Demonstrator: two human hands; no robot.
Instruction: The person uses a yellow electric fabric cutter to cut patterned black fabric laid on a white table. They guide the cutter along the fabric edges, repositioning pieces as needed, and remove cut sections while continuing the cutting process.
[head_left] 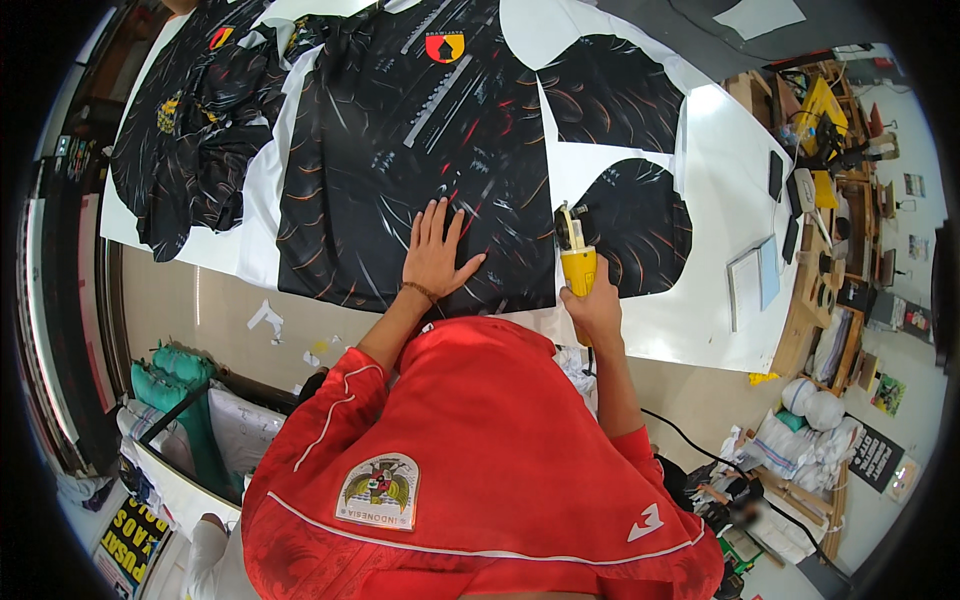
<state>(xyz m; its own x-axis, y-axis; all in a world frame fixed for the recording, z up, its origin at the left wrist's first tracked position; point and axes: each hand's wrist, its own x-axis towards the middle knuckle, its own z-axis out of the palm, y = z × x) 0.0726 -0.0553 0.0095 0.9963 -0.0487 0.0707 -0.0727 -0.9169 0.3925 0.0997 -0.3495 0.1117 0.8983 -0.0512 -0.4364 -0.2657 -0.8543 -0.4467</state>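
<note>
Pressing flat with fingers spread, the left hand point(437, 255) pins the black printed fabric panel with orange streaks point(415, 150) on the white paper-covered cutting table point(715, 200). The right hand point(596, 305) is wrapped around a yellow handheld electric fabric cutter point(577, 262), just at three o'clock from the left hand. The cutter's long axis points toward twelve o'clock, apparently along the panel's right edge; its blade is hard to make out.

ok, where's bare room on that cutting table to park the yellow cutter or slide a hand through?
Free: white sheet right of the rounded black sleeve panel, up to the small white booklet; bare tan tabletop left of the left hand, few paper scraps only. Crowded: the black printed jersey panel and beside the right hand gripping the yellow handheld cutter.
</note>
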